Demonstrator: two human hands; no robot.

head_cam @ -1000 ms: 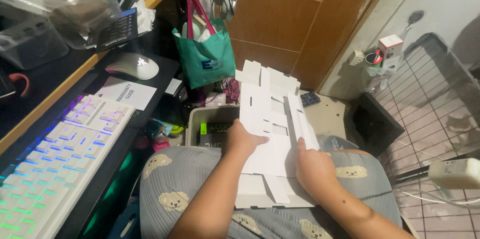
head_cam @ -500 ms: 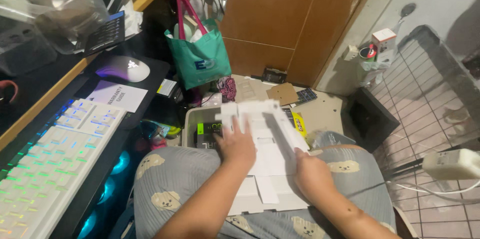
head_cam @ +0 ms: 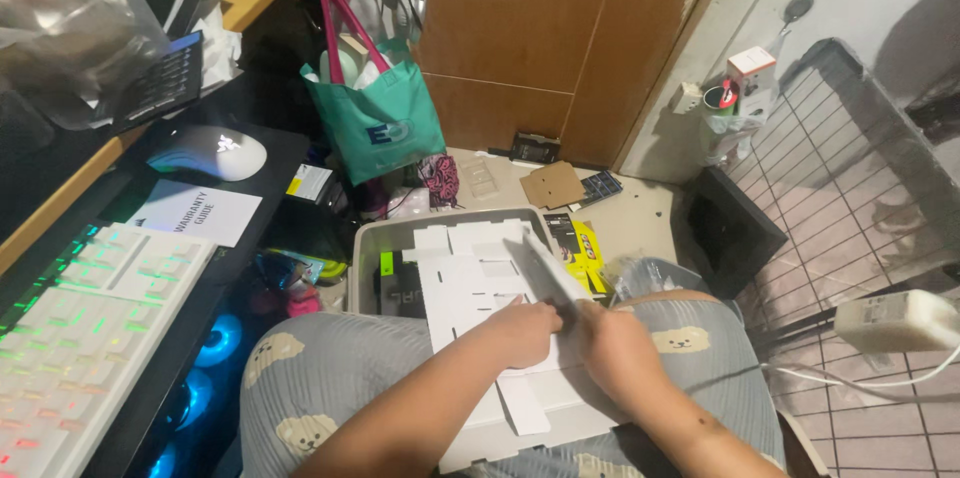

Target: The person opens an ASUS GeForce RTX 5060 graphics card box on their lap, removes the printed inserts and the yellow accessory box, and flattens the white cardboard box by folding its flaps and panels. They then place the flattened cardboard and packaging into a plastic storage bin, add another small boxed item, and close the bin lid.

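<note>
The left hand (head_cam: 522, 330) lies on a flat white die-cut cardboard sheet (head_cam: 470, 283), with its fingers curled and closed around the base of a narrow flap of this sheet. The right hand (head_cam: 618, 353) is just beside it, also on the sheet, and its fingers press against the same flap from the other side; it looks closed on the flap, but the fingertips are hidden. The flap (head_cam: 545, 273) stands up tilted between both hands, while the other part of the sheet stays flat.

The sheet rests on the person's lap, over grey pyjama trousers with small bear figures (head_cam: 330, 378). Its far edge reaches over a grey plastic storage bin (head_cam: 362, 258), which stands on the floor in front of the knees. Inside the bin, beside the sheet, a dark box with a green stripe (head_cam: 395, 283) is visible.

Behind the bin a teal fabric tote bag with pink handles (head_cam: 380, 128) stands against a brown wooden door (head_cam: 540, 38). At the left side there is a dark table (head_cam: 280, 153) with a white computer mouse (head_cam: 212, 152), a white printed leaflet (head_cam: 195, 211) and a white keyboard with coloured backlight (head_cam: 85, 338). On the right a black wire grid panel (head_cam: 850, 168) leans near the wall, and a white power adapter (head_cam: 895, 321) lies on the tiled floor.
</note>
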